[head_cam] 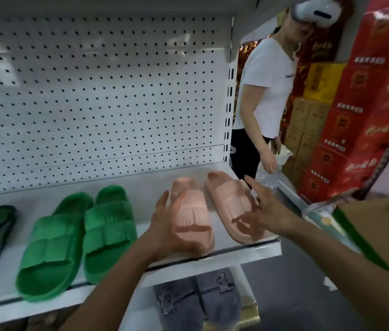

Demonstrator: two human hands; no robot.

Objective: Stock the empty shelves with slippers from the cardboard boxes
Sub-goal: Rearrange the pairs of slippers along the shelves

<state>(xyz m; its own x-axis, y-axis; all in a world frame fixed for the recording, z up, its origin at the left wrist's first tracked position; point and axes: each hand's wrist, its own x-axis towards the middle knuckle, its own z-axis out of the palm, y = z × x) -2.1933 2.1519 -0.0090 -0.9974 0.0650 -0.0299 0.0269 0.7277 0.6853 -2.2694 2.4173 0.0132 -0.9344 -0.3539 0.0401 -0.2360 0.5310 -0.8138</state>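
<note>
My left hand [176, 225] cupped the near pink slipper [192, 218] from its left side, thumb and fingers curled round its strap and heel, as it sat on the white shelf [248, 253]. Just right of that hand lay the second pink slipper [233, 206], and my right hand [264, 209] hovered at its outer edge with fingers spread wide, holding nothing; I could not tell if it touched. Left of my left hand stood a pair of green slippers [79, 237]. A cardboard box [384, 232] sat right of my right forearm. Grey slippers [198, 299] rested on the shelf below my hands.
</note>
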